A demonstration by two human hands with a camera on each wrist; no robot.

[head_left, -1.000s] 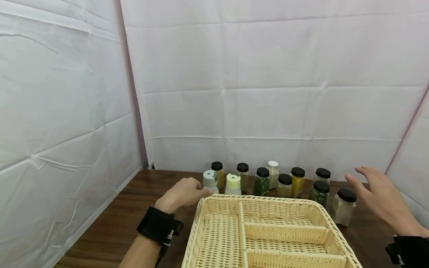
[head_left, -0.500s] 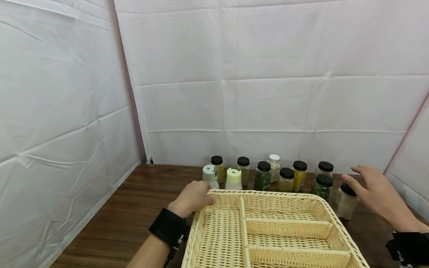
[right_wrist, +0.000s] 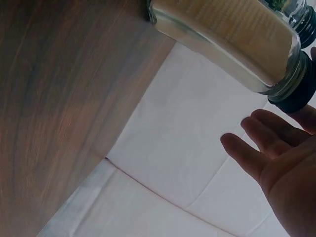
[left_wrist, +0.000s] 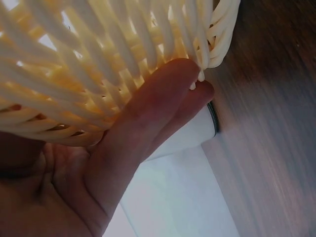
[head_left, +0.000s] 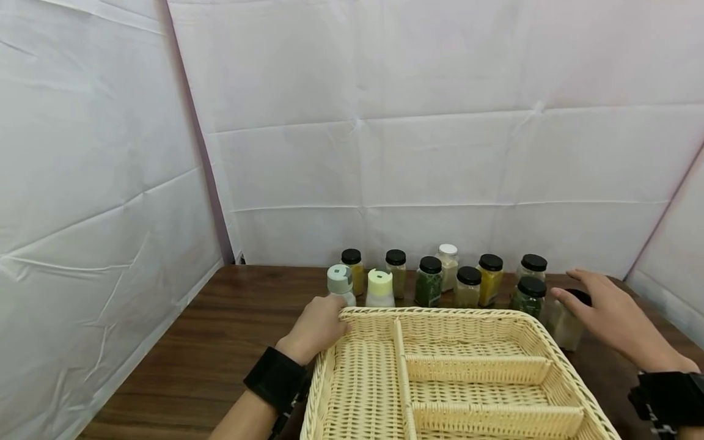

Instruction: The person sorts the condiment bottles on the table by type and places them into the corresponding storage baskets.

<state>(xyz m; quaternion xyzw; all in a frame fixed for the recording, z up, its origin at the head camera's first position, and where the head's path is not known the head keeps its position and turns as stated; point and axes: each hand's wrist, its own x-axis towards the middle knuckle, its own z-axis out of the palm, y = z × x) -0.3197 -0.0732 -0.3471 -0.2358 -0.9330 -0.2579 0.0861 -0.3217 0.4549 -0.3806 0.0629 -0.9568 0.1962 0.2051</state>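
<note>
A cream woven basket (head_left: 464, 368) with dividers fills the lower middle of the head view. My left hand (head_left: 315, 330) grips its far left corner; in the left wrist view the thumb (left_wrist: 148, 106) lies along the weave (left_wrist: 98, 54). My right hand (head_left: 616, 318) reaches over a spice jar (head_left: 566, 327) of pale powder at the basket's right, its fingers spread and relaxed. Seen from the right wrist, that jar (right_wrist: 232, 39) stands with its black lid (right_wrist: 296, 86) close to the fingers, which are not wrapped round it.
Behind the basket stand several more jars with mostly black lids, among them a green-filled jar (head_left: 428, 282) and a yellow one (head_left: 490, 281). Two bottles, one grey-capped (head_left: 340, 282) and one yellow-capped (head_left: 380, 287), stand near the left hand. White sheets (head_left: 429, 153) enclose the wooden table (head_left: 181, 360).
My left hand has shifted right, onto the basket's corner. The right hand has moved slightly left, nearer the pale jar's lid. The head view has tilted down a little.
</note>
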